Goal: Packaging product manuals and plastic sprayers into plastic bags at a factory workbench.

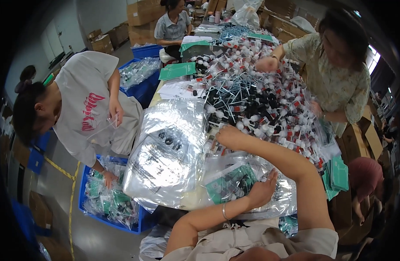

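Cardboard boxes (145, 13) and other workers surround a crowded bench (192, 199). On its near side, the left grip (261, 191) lies on a clear bag (285, 195) holding a green card (228, 182) and dark parts, its fingers bent over the plastic; whether they are clamped on it I cannot tell. Beyond it, the right grip (229, 137) reaches across to the near edge of the heap, fingertips hidden, so I cannot tell if they are apart or together. That heap mixes small white-capped pieces (293, 115) with red parts, black parts (271, 102) and metal bolts (232, 93). Left of both grips lies a shiny stack of clear bags (165, 152). Farther left, a co-worker in a white shirt (89, 82) has one hand in a blue bin (143, 219) of filled bags; on the right, another in a patterned shirt (350, 91) reaches over the heap, near green cards (339, 174).
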Demonstrator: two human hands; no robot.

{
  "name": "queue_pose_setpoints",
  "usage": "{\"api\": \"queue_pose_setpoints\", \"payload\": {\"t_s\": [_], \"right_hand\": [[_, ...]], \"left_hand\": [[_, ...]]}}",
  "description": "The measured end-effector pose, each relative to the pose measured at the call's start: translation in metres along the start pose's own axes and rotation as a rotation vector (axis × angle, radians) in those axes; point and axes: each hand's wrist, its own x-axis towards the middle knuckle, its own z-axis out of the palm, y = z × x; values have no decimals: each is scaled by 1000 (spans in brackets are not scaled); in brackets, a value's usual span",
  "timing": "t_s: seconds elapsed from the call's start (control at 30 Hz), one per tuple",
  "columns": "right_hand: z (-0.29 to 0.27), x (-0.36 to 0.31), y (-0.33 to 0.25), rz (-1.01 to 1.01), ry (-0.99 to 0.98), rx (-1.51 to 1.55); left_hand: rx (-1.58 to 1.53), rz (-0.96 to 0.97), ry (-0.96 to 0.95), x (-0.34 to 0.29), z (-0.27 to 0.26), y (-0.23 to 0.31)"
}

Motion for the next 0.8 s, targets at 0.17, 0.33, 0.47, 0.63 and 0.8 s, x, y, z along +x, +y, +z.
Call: {"api": "queue_pose_setpoints", "payload": {"t_s": [0.17, 0.33, 0.47, 0.63, 0.8], "right_hand": [[-10, -8, -2, 14, 69, 117], [-48, 0, 22, 471, 368, 489], [-36, 11, 49, 704, 168, 132], [-24, 21, 61, 804, 103, 245], [-37, 19, 55, 790, 61, 208]], "left_hand": [[-21, 29, 60, -2, 4, -4], [-40, -22, -78, 3, -5, 1], [-29, 29, 81, 0, -4, -1], [76, 37, 16, 0, -6, -1], [109, 132, -102, 1, 7, -14]]}}
